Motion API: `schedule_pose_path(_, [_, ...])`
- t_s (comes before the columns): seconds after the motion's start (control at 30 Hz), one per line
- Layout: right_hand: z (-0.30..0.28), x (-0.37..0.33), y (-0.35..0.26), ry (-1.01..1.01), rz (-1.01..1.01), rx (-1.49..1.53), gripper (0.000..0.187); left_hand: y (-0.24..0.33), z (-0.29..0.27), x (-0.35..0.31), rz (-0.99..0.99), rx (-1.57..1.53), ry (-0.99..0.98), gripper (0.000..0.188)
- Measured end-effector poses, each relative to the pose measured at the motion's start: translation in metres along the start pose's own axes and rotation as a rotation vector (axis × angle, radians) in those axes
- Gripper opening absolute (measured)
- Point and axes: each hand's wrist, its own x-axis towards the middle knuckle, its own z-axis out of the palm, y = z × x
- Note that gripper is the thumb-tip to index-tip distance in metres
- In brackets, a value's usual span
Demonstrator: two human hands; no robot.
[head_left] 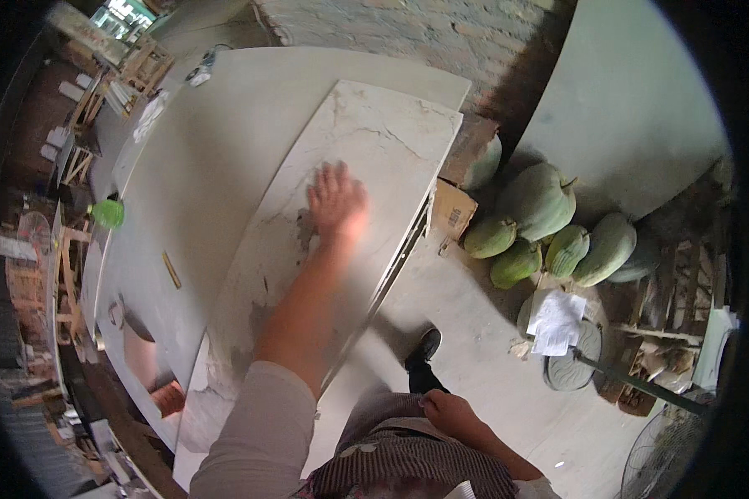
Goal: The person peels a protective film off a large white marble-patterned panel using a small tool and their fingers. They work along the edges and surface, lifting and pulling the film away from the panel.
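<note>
My left hand (338, 202) lies palm down on a long white stone slab (391, 125), fingers stretched out. Grey veins and dark smudges or damp patches mark the slab near my forearm. It rests on a larger pale board or tabletop (216, 133). Close to my waist, my right hand (447, 411) is curled at the edge of a striped apron (408, 453). Its fingertips are turned out of sight, so whether they hold anything is hidden.
Left on the tabletop lie a thin yellowish stick (171, 270) and a green plastic bottle (107, 214). Several large green gourds (537, 200) sit on the floor at right, beside a cardboard box (455, 208). Papers (558, 320) and a wire-caged fan (662, 453) stand nearer.
</note>
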Motion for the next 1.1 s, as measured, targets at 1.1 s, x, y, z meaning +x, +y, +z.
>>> schedule_pose_path(1.1, [0.313, -0.068, -0.160, -0.589, -0.988, -0.801, 0.023, -0.120, -0.050, -1.112, -2.044, -0.408, -0.588, 0.042])
